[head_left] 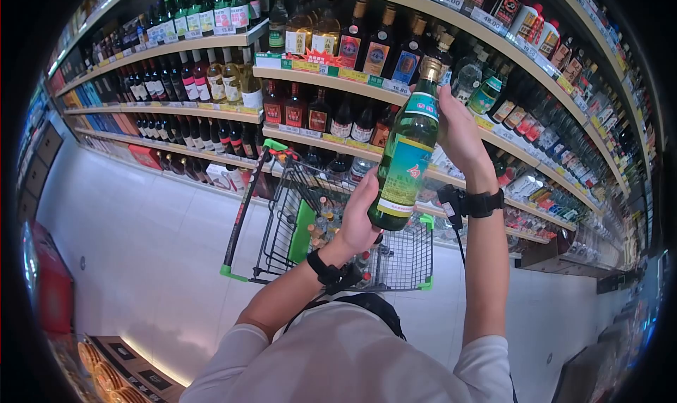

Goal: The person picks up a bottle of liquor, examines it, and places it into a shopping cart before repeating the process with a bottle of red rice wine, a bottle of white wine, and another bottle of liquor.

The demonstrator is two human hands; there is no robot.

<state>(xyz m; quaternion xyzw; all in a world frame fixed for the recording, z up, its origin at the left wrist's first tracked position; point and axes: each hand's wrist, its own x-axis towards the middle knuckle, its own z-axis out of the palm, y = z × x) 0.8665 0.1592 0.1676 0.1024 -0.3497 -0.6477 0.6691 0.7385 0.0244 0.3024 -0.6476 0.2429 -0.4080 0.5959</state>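
A green glass bottle (407,165) with a blue-green and yellow label is held up in front of the shelves, tilted with its gold cap to the upper right. My left hand (361,216) grips its lower end, thumb along the side. Around the neck, my right hand (458,129) is closed, its fingers partly hidden behind the glass. Below the bottle stands a wire shopping cart (416,258) with green corners, holding several bottles (326,223). Both wrists wear black straps.
Curved shelves (338,145) full of bottles with price tags span the front and right. More wine bottles (204,78) line the left shelves. Pale floor tiles (155,241) lie left of the cart. A display with round tan items (106,371) is at the lower left.
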